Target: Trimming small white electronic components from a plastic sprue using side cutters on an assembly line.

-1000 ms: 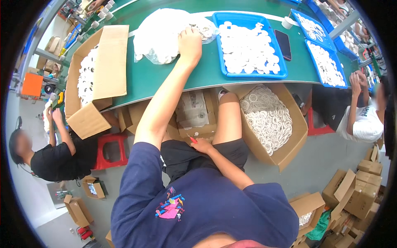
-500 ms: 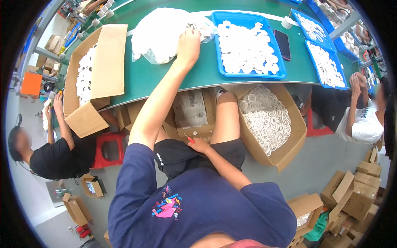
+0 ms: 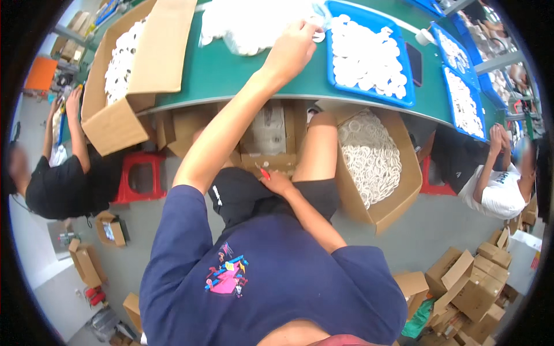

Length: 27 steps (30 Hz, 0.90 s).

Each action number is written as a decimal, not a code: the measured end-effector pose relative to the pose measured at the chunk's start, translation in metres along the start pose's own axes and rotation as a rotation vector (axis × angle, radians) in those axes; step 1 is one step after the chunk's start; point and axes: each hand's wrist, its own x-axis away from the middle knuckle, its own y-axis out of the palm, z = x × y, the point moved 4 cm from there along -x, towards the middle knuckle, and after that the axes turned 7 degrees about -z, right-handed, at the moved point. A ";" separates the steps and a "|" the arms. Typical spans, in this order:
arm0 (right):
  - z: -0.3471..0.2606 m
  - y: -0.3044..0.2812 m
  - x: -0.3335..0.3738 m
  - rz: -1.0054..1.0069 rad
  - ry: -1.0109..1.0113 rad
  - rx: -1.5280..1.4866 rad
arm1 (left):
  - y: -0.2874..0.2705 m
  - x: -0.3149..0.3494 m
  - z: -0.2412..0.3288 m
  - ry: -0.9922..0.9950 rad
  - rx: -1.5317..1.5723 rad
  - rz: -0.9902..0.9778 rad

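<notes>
My left hand reaches over the green table, fingers closed, at the right end of a white plastic bag. A small white disc shows at its fingertips. Just to the right stands a blue tray heaped with white discs. Down at my lap, my right hand is closed around a small red-handled tool with a thin tip. The tool's exact kind is too small to make out.
An open carton of white parts stands left on the table. Another carton full of white rings is beside my right leg. A phone lies right of the tray, before more blue trays. Co-workers sit on both sides.
My left hand has shifted right along the bag toward the tray, a white disc now at its fingertips. My right hand stays at my lap with the red-handled tool. The whole view has shifted.
</notes>
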 end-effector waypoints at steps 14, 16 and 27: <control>-0.077 -0.087 0.101 0.159 -0.142 -0.435 | -0.001 0.291 0.043 -1.012 1.449 0.151; -0.088 -0.103 0.112 0.298 -0.286 -0.414 | 0.008 0.291 0.042 -1.038 1.532 0.126; -0.101 -0.130 0.127 0.392 -0.265 -0.365 | 0.013 0.267 0.039 -0.922 1.562 -0.059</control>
